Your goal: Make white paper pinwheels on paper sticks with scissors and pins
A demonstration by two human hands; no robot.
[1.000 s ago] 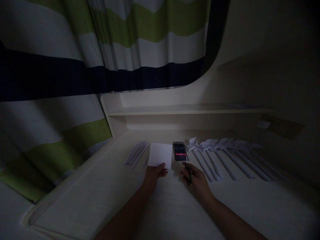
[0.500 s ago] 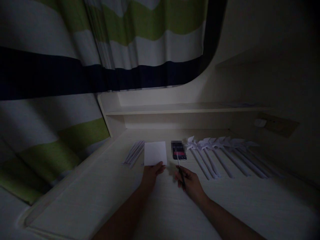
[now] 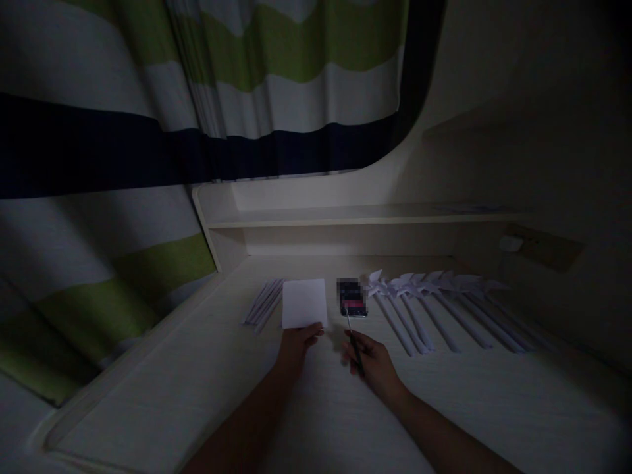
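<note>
Dim desk (image 3: 306, 408); slim tool (image 3: 353, 339) indistinct in right hand (image 3: 371, 362)

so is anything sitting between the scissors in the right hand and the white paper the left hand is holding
Nothing visible. The right hand holds slim dark scissors pointing up beside the white square paper sheet, which the left hand pinches at its near edge. Only bare pale desk lies between them; the small dark phone sits further back.

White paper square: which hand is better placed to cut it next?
Probably the right hand: it grips the scissors, blades pointing toward the desk's back. The left hand already pinches the near edge of the white paper square, so it suits steadying.
</note>
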